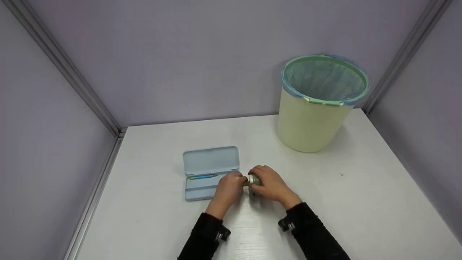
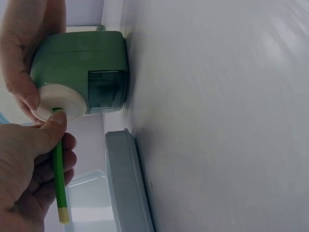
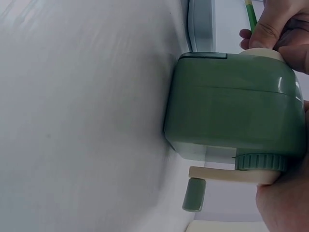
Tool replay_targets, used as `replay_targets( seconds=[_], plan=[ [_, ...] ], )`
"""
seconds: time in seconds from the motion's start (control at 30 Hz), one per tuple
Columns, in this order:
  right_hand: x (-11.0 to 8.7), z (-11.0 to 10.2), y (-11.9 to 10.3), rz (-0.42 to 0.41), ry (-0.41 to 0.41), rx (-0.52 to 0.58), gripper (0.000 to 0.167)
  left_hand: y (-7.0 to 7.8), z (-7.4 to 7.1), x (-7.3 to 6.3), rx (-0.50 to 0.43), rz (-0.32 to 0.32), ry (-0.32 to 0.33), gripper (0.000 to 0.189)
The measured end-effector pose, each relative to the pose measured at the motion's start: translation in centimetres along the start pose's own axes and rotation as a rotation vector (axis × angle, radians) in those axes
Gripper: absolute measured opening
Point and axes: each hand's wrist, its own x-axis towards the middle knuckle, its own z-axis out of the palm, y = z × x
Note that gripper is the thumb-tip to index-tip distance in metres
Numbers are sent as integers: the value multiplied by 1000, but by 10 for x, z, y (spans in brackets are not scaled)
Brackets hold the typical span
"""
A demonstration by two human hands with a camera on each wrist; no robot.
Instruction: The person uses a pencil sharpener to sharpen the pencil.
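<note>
A green hand-crank pencil sharpener [image 2: 77, 55] stands on the white table, its cream front ring facing the left hand. From above, the right hand [image 1: 270, 183] grips it by the top. The left hand [image 1: 229, 188] pinches a green pencil [image 2: 59, 179] with a yellow end; the pencil's other end is inside the sharpener's hole. On the back of the sharpener, a cream crank [image 3: 227, 175] with a green knob [image 3: 194, 195] hangs free of both hands. Left of the hands lies an open light-blue pencil case [image 1: 211, 160], partly covered by the left hand.
Inside the case lies a blue pencil [image 1: 203, 177]. A pale yellow bin [image 1: 310, 124] with a blue liner stands at the back right of the table [image 1: 144, 224]. Grey walls [image 1: 202, 61] enclose the back and sides.
</note>
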Motion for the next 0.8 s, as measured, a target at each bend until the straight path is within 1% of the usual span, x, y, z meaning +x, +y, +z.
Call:
replay_targets(
  seconds=[0.1, 0.33, 0.57, 0.8],
  plan=[
    [0, 1, 0, 1, -2, 1, 32, -1, -1, 0, -21, -5, -10, 8],
    [0, 1, 0, -3, -3, 8, 32, -3, -1, 0, -41, -3, -12, 10],
    [1, 0, -2, -6, 8, 12, 34, -6, -3, 1, -106, -36, -65, 10],
    [1, -2, -3, 6, -1, 15, 34, -7, -6, 0, -125, -33, -89, 9]
  ],
)
